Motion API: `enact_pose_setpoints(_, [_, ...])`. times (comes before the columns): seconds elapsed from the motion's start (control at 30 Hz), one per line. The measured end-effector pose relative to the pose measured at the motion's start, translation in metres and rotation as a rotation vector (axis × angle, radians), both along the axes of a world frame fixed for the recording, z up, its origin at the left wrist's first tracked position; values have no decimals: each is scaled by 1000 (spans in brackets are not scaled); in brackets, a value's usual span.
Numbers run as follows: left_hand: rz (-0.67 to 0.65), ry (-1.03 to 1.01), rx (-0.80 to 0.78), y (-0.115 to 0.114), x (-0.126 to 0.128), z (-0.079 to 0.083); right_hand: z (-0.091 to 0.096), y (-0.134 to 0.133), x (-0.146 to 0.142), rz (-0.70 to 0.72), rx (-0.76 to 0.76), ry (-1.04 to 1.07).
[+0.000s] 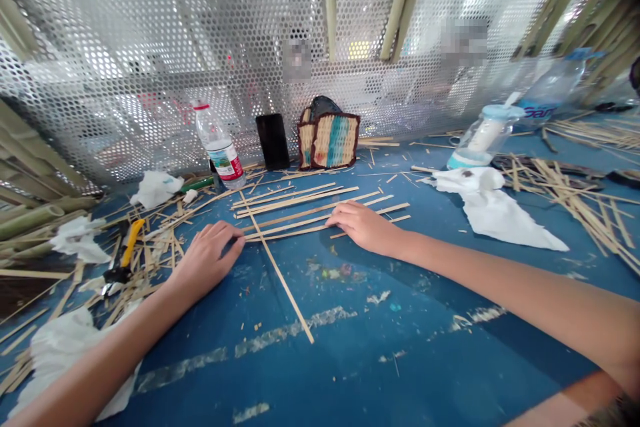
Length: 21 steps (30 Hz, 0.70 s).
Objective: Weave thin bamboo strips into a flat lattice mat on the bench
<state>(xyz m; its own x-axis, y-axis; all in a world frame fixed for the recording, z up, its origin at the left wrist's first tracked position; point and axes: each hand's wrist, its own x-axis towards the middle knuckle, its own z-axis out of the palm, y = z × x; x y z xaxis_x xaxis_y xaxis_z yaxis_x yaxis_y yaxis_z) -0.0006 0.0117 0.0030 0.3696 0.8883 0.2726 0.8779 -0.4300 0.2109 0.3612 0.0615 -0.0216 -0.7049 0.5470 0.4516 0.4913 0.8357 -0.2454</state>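
Several thin bamboo strips point(295, 204) lie roughly parallel, side to side, on the blue tabletop point(360, 347). One long crossing strip point(285, 273) runs over their left part and slants toward me. My left hand point(213, 253) rests at the left ends of the nearer strips, its thumb and forefinger closed around a strip end. My right hand point(367, 227) is on the right part of the same nearer strips, fingers bent and pinched on one. The right fingertips partly cover the strips beneath them.
Left lie scraps, crumpled tissues point(83, 240) and a yellow-handled cutter point(133, 243). Behind stand a water bottle point(220, 150), a black phone point(273, 141) and a woven piece point(336, 140) against perforated metal mesh point(165, 33). Right are a lidded cup point(483, 137), tissue point(510, 210) and loose strips point(575, 197).
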Motion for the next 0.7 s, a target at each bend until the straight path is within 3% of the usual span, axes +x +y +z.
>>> enact_pose_setpoints(0.7, [45, -150, -52, 7, -3, 2, 4, -3, 1, 0, -13, -16])
